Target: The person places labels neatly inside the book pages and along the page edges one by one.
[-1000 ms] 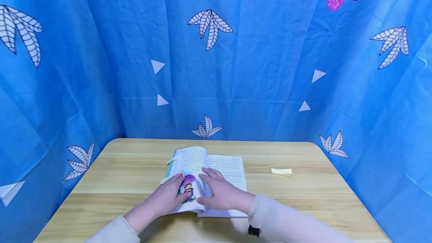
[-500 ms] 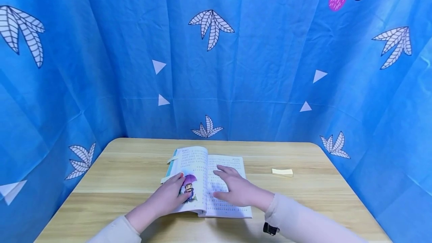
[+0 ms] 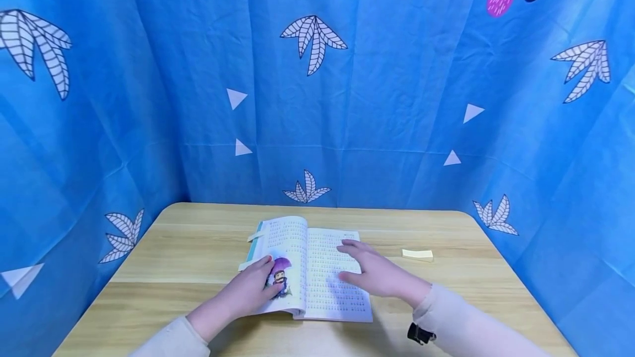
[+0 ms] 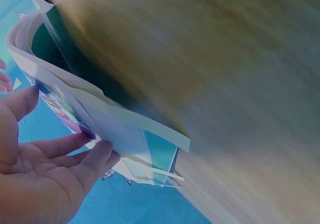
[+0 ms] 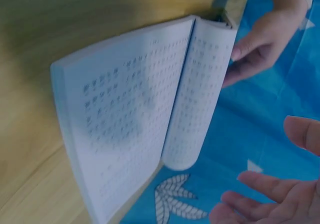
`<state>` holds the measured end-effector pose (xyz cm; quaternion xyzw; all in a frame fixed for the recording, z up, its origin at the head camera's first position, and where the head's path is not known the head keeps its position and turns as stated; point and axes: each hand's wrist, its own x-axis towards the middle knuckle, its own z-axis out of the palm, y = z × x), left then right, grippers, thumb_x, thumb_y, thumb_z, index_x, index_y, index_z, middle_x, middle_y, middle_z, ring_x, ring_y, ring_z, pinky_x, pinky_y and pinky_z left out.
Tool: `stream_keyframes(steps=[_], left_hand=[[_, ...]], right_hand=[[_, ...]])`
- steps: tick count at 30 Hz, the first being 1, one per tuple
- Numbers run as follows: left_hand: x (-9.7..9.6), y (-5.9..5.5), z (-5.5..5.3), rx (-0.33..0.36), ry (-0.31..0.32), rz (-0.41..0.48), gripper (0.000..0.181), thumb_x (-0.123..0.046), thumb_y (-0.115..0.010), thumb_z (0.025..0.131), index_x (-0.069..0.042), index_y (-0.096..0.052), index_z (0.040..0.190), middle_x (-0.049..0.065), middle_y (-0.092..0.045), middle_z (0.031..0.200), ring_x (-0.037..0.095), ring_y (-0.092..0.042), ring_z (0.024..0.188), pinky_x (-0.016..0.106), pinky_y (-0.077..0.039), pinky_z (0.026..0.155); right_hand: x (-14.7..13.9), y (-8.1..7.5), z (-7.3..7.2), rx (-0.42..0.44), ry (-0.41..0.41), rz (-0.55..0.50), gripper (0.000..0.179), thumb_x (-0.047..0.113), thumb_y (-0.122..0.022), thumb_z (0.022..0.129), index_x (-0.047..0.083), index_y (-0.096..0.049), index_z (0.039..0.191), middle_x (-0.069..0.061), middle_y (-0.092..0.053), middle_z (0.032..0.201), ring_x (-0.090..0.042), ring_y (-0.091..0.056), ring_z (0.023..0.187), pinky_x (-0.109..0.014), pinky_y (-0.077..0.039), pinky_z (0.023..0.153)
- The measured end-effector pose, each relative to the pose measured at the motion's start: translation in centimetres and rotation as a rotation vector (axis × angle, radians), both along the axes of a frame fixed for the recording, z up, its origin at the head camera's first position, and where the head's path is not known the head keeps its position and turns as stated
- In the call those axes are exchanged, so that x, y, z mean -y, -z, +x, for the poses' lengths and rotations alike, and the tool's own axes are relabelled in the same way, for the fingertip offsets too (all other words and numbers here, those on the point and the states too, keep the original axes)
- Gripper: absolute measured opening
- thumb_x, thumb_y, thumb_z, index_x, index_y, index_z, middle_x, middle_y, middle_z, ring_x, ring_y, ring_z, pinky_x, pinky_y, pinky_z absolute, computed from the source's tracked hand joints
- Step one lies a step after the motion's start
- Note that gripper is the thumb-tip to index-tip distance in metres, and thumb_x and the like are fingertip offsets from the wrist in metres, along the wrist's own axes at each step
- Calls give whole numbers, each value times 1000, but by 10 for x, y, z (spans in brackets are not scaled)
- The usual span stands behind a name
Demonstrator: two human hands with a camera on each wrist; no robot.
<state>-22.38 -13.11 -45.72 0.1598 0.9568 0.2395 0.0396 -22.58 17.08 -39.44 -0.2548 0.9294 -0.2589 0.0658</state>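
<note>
An open book [image 3: 327, 280] lies on the table, its left pages arched up near the spine. On the left page, which carries a printed figure under a purple umbrella, my left hand [image 3: 248, 288] rests with fingers and thumb extended. The left wrist view has that hand [image 4: 55, 169] laid against the page, with pale paper tabs [image 4: 167, 171] sticking out from the book's edge. Over the outer part of the right page hovers my right hand [image 3: 379, 271], its fingers spread and holding nothing. In the right wrist view the right hand [image 5: 270, 196] is apart from the paper.
A small pale yellow pad of sticky notes [image 3: 417, 255] lies on the wooden table [image 3: 198, 236] to the right of the book. Blue patterned cloth [image 3: 387, 98] hangs behind the table and along both sides. A black band [image 3: 420, 334] hangs at the right sleeve.
My right hand has moved rightward from the spine area across the right page to its outer side, uncovering the print. The left hand stays in place on the left page.
</note>
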Motion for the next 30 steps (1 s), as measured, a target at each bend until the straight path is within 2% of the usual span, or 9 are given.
stream_keyframes(steps=[7, 19, 24, 30], left_hand=[[0, 4, -1, 21, 10, -15, 66, -38, -66, 97, 7, -50, 142, 26, -45, 149, 44, -42, 137, 59, -36, 112], [0, -1, -3, 44, 42, -24, 66, -39, -62, 99, 7, -48, 143, 28, -43, 149, 45, -41, 138, 59, -35, 113], [0, -2, -6, 47, 35, -36, 64, -39, -62, 99, 6, -49, 143, 28, -43, 149, 45, -41, 138, 59, -35, 112], [0, -2, -4, 75, 31, -42, 65, -39, -62, 99, 6, -49, 143, 28, -43, 150, 45, -40, 138, 60, -35, 112]], right_hand=[[-22, -4, -4, 35, 36, -51, 55, 34, -65, 98, 4, -54, 142, -21, -38, 155, -44, -36, 141, -63, -33, 111], [-66, -3, -15, 151, 142, -95, 51, 35, -63, 99, 6, -56, 140, -22, -42, 152, -46, -38, 139, -62, -34, 111], [-80, -3, -20, 191, 157, -95, 53, 40, -63, 98, 7, -55, 140, -22, -44, 150, -48, -38, 138, -63, -35, 110], [-97, -6, -24, 228, 145, -118, 51, 35, -62, 100, 4, -55, 139, -22, -48, 147, -51, -40, 135, -64, -37, 108]])
